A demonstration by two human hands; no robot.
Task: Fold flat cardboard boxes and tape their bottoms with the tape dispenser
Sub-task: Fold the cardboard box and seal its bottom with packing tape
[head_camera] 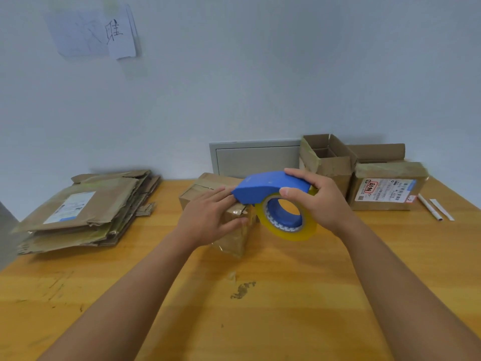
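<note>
Blue plastic and yellow tape are seen in the middle of the head view, where the tape dispenser [273,194] is held by the right hand [316,201]. Its fingers [299,174] are curled over the blue top and the thumb is pressed on the near side, so the tool is gripped firmly. The front tip of the dispenser is set just on the top of a small folded box [221,204], which stands on the desk [260,295] near the middle. The tape is probably being stuck down or cut there.

The left hand [210,217] is laid on the box with its fingers [221,194] held straight and a little spread. The box is likely pressed this way so its flaps are kept shut and it is not pushed away by the tool.

A stack of flat boxes [86,212] is kept at the left side of the desk, well apart from the hands, ready to be folded. Two finished-looking boxes [364,175] are parked at the back right by the wall, with two thin white sticks [434,208] just beside them.

Plenty of bare desk is left in front of the box, toward the near edge, so the dispenser can be pulled that way. Less room is left behind, where the wall is close.
</note>
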